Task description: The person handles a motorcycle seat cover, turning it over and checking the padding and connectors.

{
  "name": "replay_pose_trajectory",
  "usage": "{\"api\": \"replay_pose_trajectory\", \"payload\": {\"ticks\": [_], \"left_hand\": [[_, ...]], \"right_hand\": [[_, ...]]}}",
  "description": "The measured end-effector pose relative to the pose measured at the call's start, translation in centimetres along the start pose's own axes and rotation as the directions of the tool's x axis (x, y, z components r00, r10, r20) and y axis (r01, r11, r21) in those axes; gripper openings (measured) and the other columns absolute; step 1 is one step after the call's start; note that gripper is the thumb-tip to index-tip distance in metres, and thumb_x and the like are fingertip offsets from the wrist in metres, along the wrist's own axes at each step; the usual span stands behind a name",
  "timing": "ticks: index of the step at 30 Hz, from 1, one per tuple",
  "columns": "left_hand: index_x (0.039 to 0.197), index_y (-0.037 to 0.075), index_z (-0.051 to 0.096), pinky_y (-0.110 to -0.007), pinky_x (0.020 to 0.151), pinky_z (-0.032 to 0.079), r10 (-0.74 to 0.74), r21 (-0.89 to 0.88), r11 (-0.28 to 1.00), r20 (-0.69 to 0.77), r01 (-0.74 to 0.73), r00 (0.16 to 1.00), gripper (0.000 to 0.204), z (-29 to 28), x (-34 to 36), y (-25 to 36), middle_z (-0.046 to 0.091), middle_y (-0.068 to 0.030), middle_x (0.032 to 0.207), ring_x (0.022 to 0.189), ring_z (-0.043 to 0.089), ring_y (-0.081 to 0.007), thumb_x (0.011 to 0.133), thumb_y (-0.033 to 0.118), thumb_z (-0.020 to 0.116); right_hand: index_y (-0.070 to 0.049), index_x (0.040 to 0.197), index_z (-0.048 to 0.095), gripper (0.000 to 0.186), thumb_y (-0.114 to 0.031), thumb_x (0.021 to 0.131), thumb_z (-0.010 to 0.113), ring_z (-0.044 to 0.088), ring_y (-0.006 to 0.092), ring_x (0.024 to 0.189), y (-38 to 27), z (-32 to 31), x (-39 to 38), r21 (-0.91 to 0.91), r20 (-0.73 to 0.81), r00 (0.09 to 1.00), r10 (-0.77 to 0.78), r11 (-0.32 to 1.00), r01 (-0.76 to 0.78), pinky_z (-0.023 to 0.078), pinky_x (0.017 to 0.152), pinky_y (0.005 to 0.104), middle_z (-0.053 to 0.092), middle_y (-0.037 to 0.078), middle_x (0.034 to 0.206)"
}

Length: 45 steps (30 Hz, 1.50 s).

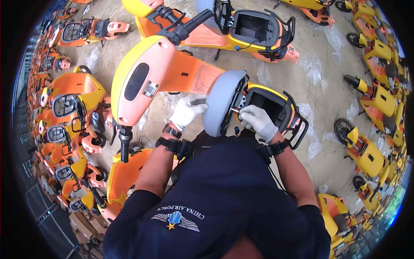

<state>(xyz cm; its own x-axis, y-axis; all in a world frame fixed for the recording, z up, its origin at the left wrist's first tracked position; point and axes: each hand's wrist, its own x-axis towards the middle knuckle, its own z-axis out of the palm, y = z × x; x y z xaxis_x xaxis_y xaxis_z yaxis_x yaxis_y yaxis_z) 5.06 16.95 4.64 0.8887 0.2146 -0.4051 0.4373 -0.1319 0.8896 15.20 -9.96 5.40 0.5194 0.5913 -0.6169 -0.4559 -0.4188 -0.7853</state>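
A pink-and-yellow scooter stands across my view. Its grey seat is raised on edge, with a metal hinge bracket on its right side, beside the open black storage compartment. My left hand, in a white glove, is closed around a small dark item at the seat's left side, too unclear to name. My gloved right hand pinches a small slim metal piece at the bracket, just below it.
Another scooter with its compartment open stands beyond. Rows of orange scooters line the left and yellow ones the right. Crumpled clear plastic lies on the concrete floor. Cardboard is piled at lower left.
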Motion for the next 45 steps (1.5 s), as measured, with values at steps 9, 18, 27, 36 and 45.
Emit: {"api": "replay_pose_trajectory", "payload": {"ticks": [9,18,27,36,45], "left_hand": [[0.091,0.004,0.071,-0.04,0.077,0.052,0.002,0.349,0.934,-0.205,0.072,0.979,0.028,2.4,-2.6,2.7,0.068,-0.0183,0.089,0.083,0.066,-0.0337,0.073,0.025,0.065],[0.089,0.007,0.071,-0.043,0.077,0.051,0.068,0.436,0.888,-0.436,0.145,0.897,0.022,5.6,-3.0,1.4,0.066,-0.0152,0.089,0.084,0.065,-0.0346,0.075,0.021,0.061],[0.092,0.005,0.067,-0.042,0.079,0.051,0.09,0.285,0.958,-0.422,0.038,0.902,0.028,6.1,-4.2,0.3,0.065,-0.017,0.092,0.086,0.064,-0.035,0.072,0.025,0.067],[0.096,0.003,0.065,-0.04,0.077,0.051,0.118,0.25,0.968,-0.329,-0.034,0.937,0.041,5.5,-4.0,0.8,0.064,-0.0169,0.091,0.085,0.064,-0.0337,0.066,0.03,0.074],[0.088,0.005,0.061,-0.041,0.073,0.051,0.169,0.408,0.904,-0.06,-0.13,0.984,0.037,5.9,-2.9,2.3,0.062,-0.0149,0.087,0.082,0.063,-0.0348,0.065,0.029,0.075]], "right_hand": [[-0.009,0.096,0.069,0.015,-0.012,0.083,0.062,0.06,0.0291,0.098,-9.6,1.3,3.2,-0.791,0.39,0.6,-0.699,0.079,0.607,0.049,0.085,0.0401,0.066,0.009,0.099],[-0.013,0.093,0.069,0.014,-0.014,0.083,0.059,0.061,0.0303,0.097,-12.9,5.0,9.1,-0.644,0.746,0.665,-0.039,-0.298,0.705,0.051,0.084,0.0408,0.065,0.009,0.097],[-0.022,0.115,0.067,0.035,-0.022,0.08,0.066,0.057,0.0315,0.109,-14.5,5.3,9.5,-0.671,0.68,0.708,0.189,-0.227,0.706,0.047,0.096,0.0416,0.062,0.006,0.117],[-0.013,0.109,0.067,0.037,-0.027,0.076,0.072,0.055,0.031,0.113,-11.6,1.7,8.3,-0.688,0.716,0.655,-0.242,-0.083,0.721,0.042,0.099,0.0437,0.062,0.008,0.115],[-0.002,0.132,0.049,0.077,-0.037,0.071,0.079,0.042,0.0425,0.126,-5.9,-1.9,3.7,-0.844,0.285,0.796,-0.534,0.254,0.472,0.036,0.107,0.0471,0.043,0.026,0.137]]}}
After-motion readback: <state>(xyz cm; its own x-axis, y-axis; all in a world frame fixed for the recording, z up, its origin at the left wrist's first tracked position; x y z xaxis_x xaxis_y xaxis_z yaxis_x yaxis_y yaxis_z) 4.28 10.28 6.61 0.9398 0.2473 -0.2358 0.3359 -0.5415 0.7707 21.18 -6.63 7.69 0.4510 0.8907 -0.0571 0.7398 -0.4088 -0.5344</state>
